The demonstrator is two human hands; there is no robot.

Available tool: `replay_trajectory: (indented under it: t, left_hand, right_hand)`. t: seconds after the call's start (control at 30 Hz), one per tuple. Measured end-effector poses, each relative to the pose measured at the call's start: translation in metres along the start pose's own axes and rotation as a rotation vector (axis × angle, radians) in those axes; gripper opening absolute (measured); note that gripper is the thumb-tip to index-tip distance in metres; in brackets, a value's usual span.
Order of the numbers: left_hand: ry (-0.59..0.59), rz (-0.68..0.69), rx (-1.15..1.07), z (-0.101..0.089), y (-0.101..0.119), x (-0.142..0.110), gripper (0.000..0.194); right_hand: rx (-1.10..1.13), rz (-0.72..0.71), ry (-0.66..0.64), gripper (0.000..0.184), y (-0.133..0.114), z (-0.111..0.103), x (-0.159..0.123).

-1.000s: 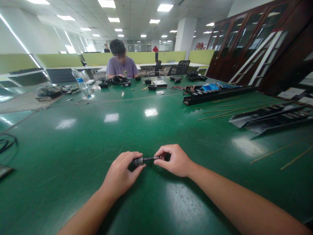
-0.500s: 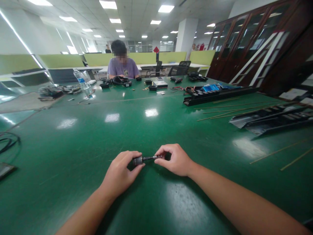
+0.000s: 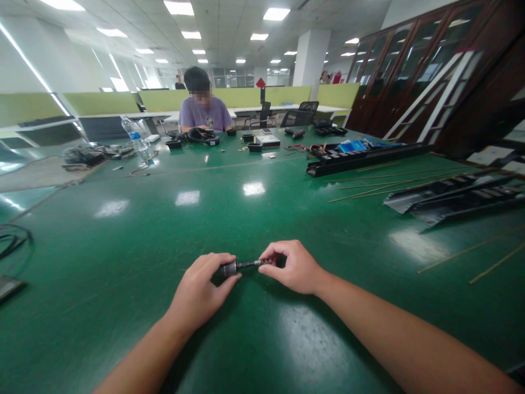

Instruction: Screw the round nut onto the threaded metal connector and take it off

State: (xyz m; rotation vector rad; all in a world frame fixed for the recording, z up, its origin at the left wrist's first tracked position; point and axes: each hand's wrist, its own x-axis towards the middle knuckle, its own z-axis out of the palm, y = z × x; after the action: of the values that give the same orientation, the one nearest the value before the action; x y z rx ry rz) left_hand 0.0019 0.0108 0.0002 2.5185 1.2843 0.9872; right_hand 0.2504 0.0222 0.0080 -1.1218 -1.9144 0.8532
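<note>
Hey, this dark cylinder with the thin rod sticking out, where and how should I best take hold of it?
Probably by the thick cylinder itself, from the left, pinching across its far and near sides, as your left hand does: it lies sideways, with rounded sides to close on, while the thin rod juts right to your right hand.

The left forearm (image 3: 151,342) and right forearm (image 3: 394,320), both bare, slant inward over the counter (image 3: 164,230). Well short of its far edge, the left hand (image 3: 200,287) curves thumb and fingers in a wide grip; facing it, the right hand (image 3: 297,271) pinches thumb and forefinger close together.
</note>
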Motion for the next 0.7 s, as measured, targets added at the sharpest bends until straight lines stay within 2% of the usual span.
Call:
replay_trajectory:
  t: [0.47, 0.57, 0.7]
  left_hand:
    - [0.043, -0.017, 0.027, -0.005, -0.002, 0.000, 0.027]
    - [0.096, -0.118, 0.036, -0.013, -0.001, 0.005, 0.029]
    - [0.192, -0.415, -0.075, -0.031, -0.003, 0.016, 0.047]
  right_hand:
    - [0.007, 0.014, 0.014, 0.010, 0.000, 0.000, 0.001]
    - [0.024, 0.015, 0.020, 0.011, 0.001, 0.001, 0.001]
    - [0.045, 0.024, 0.025, 0.013, 0.002, 0.001, 0.001]
